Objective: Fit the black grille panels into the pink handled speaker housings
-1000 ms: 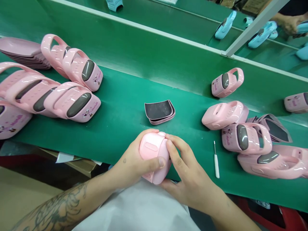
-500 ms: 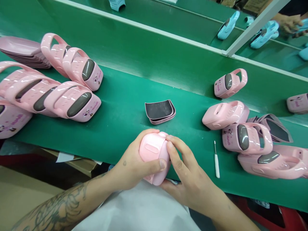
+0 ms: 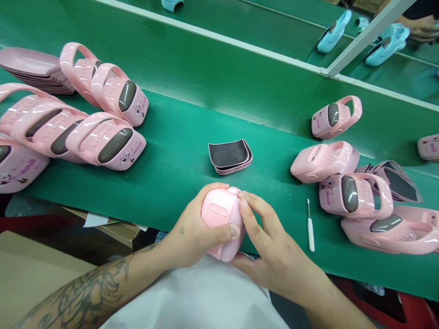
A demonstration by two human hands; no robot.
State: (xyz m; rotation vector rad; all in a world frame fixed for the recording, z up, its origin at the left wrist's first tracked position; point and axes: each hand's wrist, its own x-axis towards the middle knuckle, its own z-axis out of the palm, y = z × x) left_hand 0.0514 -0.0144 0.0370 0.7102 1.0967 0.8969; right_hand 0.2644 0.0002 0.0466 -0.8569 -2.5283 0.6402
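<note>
Left fingers (image 3: 211, 192) wrapped round far side of pink plastic case (image 3: 221, 212), thumb across near face; right fingers (image 3: 255, 212) pressed together, pinching case's right edge. Case held between hands over near belt edge, no grey panel showing. Grey-panelled pink cases (image 3: 115, 146) lie left and right on green conveyor belt (image 3: 178, 183); stack of black-faced liners (image 3: 229, 157) sits far of hands, unfitted.

"What's lying on the green conveyor belt (image 3: 178, 183)?"

"A stack of curved pink pads with black faces (image 3: 229, 156), a white-handled steel awl (image 3: 310, 230), and glossy pink plastic cases (image 3: 115, 146)."

"And farther off?"

"Pale blue cases (image 3: 334, 39) on a second green belt (image 3: 260, 32), near a co-worker's hand (image 3: 420, 28)."
</note>
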